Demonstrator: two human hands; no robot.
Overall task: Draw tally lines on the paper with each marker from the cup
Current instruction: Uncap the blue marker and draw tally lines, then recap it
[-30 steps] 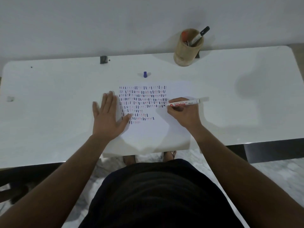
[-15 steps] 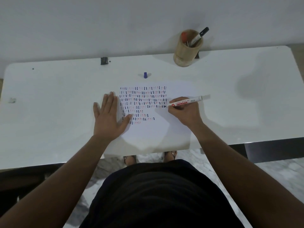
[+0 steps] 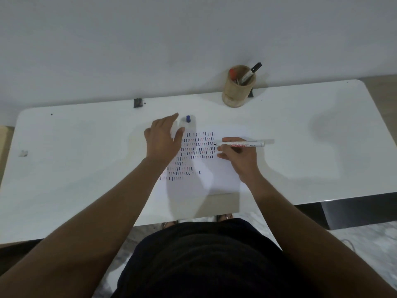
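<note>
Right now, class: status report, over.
Left hand open, beside blue cap. Right hand holds marker, tip at paper. Nothing in the way.
</note>
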